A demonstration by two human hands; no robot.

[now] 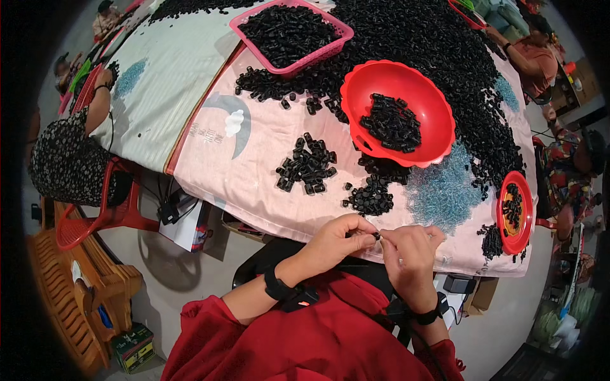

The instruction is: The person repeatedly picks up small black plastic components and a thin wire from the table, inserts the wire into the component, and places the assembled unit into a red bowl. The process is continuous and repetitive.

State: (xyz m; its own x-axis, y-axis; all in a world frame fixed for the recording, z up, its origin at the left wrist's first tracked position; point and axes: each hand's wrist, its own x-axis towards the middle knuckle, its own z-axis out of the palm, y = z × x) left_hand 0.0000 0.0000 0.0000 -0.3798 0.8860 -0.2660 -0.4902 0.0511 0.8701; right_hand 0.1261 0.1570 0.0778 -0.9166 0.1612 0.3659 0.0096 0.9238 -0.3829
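Observation:
My left hand (340,240) pinches a small black plastic piece (377,235) between thumb and forefinger, just over the table's front edge. Close against it, my right hand (408,251) has its fingers drawn together in a pinch; whatever lies between them is too small to make out. Right in front of my hands sits a little heap of short black pieces (370,198). A scatter of tiny clear-blue pieces (438,206) spreads beyond my right hand. Farther left lies a loose group of larger black pieces (305,165).
A scalloped red bowl (406,76) and a pink basket (348,32) hold black pieces. A big black pile (432,38) covers the far side. At right stands a small red dish (508,242). People sit around the table; a red chair (89,222) is at left.

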